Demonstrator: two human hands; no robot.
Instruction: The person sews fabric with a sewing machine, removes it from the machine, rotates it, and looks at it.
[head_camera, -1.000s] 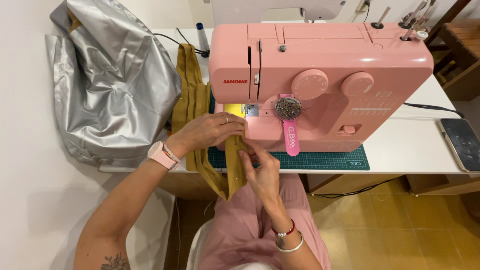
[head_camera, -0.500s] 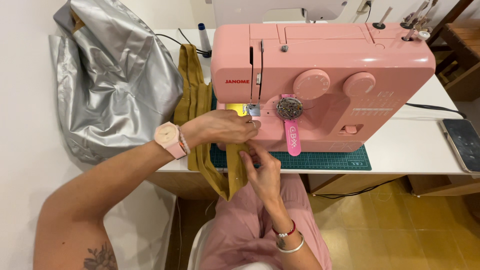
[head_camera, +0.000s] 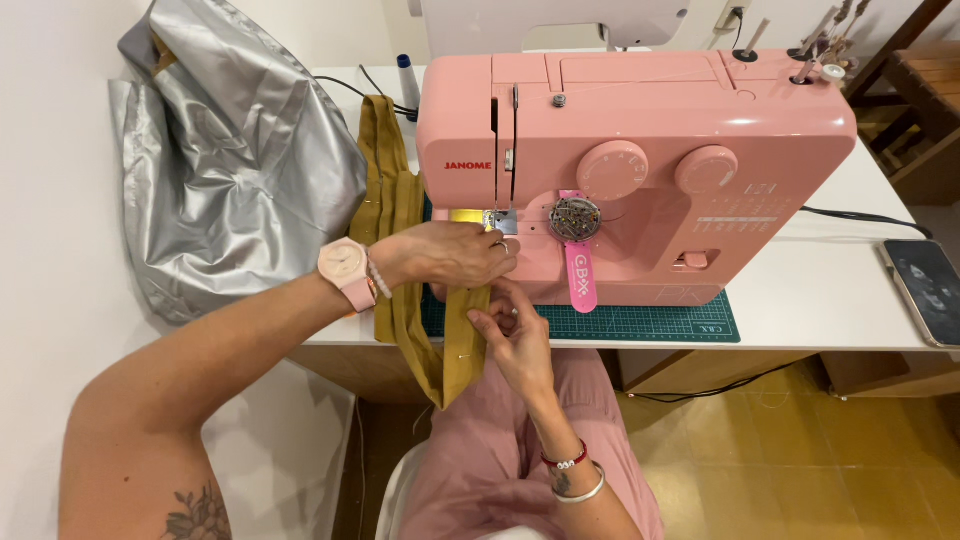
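Note:
A pink sewing machine (head_camera: 640, 170) stands on a white table (head_camera: 830, 290). A strip of mustard-yellow fabric (head_camera: 400, 210) runs from behind the machine, under its needle area, and hangs over the table's front edge. My left hand (head_camera: 450, 255), with a pink watch on the wrist, lies flat on the fabric right by the presser foot. My right hand (head_camera: 515, 335) pinches the hanging part of the fabric just below the table edge. A pin shows in the hanging strip.
A crumpled silver-grey bag (head_camera: 235, 165) fills the table's left end. A green cutting mat (head_camera: 640, 322) lies under the machine. A phone (head_camera: 925, 290) rests at the right edge. A round pincushion (head_camera: 575, 218) sticks to the machine's front. A power cord (head_camera: 860, 215) trails right.
My left hand has slid right along the fabric, closer to the needle. My right hand stays on the hanging strip, shifted slightly.

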